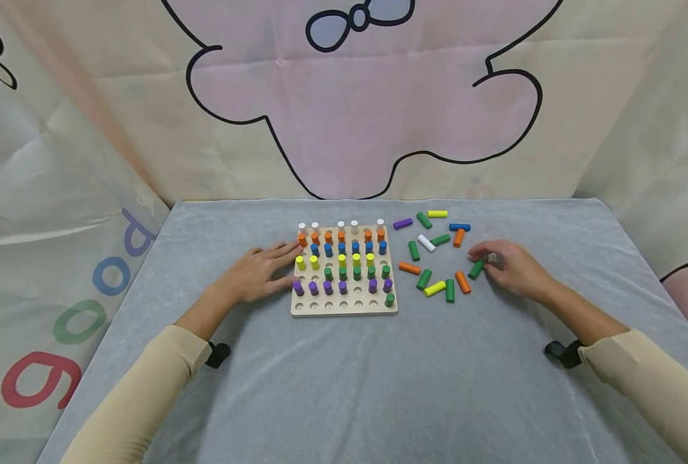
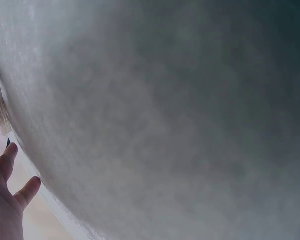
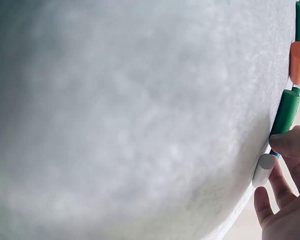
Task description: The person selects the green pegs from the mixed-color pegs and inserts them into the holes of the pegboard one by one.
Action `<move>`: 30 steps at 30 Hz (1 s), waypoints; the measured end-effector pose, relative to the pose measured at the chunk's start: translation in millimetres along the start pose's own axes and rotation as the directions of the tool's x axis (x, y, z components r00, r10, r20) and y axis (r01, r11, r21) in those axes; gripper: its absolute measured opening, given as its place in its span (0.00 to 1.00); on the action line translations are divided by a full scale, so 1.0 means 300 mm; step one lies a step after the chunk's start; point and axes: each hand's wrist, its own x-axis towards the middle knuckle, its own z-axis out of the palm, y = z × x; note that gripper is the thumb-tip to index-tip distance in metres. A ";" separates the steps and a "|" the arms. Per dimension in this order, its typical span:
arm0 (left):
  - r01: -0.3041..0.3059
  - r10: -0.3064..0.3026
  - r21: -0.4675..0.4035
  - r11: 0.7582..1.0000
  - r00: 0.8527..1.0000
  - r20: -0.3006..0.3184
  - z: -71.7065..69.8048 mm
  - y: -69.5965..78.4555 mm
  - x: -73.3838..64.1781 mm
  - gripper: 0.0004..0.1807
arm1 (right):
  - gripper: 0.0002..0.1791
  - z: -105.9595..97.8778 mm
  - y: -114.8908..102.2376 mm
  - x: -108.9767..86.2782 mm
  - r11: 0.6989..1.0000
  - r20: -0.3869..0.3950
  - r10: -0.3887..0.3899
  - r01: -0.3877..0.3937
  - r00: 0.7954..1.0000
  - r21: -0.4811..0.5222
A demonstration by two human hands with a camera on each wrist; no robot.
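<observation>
A wooden pegboard (image 1: 344, 308) stands on the grey cloth, with rows of white, orange, blue, yellow, green and purple pegs in its holes. My left hand (image 1: 259, 274) rests against the board's left edge, fingers spread and fairly straight; in the left wrist view only part of that hand (image 2: 7, 192) shows. To the right of the board, the thumb and a finger of my right hand (image 1: 512, 267) pinch one end of a green peg (image 1: 476, 269). A white peg (image 3: 262, 171) lies close under that hand's fingers, mostly covered in the head view.
Loose pegs lie scattered between the board and my right hand, among them an orange peg (image 1: 462, 281), a yellow peg (image 1: 435, 289), a blue peg (image 1: 460, 227) and a purple peg (image 1: 402, 223). Behind the table hangs a printed cloth (image 1: 344, 116).
</observation>
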 end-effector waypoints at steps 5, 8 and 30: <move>-0.003 0.003 0.001 1.000 1.000 0.001 -0.001 -0.001 0.000 0.43 | 0.19 -0.002 0.005 -0.004 1.000 -0.010 -0.009 0.009 1.000 -0.008; -0.006 0.006 0.001 1.000 1.000 0.000 0.000 -0.002 0.001 0.43 | 0.19 -0.003 0.006 -0.006 1.000 -0.012 -0.010 0.010 1.000 -0.011; -0.014 0.014 0.005 1.000 1.000 -0.007 0.001 -0.004 -0.001 0.43 | 0.20 -0.007 -0.004 -0.004 1.000 0.000 -0.001 0.001 1.000 -0.008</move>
